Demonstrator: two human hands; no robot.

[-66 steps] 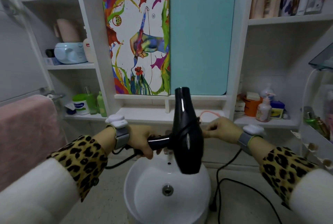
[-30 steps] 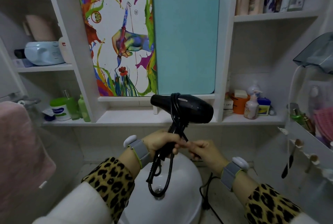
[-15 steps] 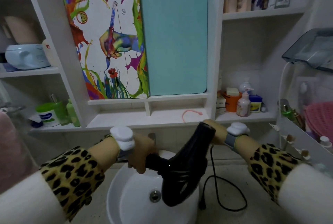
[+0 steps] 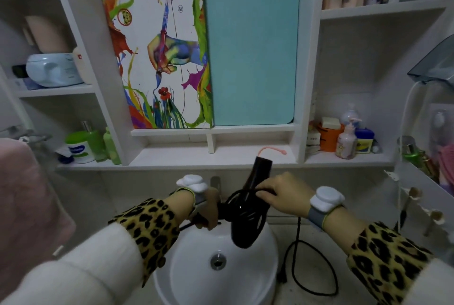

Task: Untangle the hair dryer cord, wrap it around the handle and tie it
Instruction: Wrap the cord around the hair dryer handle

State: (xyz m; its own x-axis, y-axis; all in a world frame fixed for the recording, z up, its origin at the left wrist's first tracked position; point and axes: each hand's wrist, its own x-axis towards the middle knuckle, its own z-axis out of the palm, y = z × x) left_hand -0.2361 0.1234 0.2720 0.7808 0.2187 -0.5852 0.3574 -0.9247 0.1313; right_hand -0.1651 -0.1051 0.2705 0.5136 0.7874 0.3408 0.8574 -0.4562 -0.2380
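Head view, black hair dryer [image 4: 248,229], cord [image 4: 298,228] looped across

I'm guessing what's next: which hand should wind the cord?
Probably the right hand: it pinches the thin black cord at the black plastic hair dryer, while the left hand grips its handle.

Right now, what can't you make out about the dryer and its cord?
1. Head view: the handle is mostly hidden by the gripping left hand, so the wraps on it can't be counted.
2. Head view: the cord loops over the hair dryer, black on black and blurred. Tangles are unclear where the right hand pinches it.
3. Head view: the plug is small and dark, and its prongs are unreadable.
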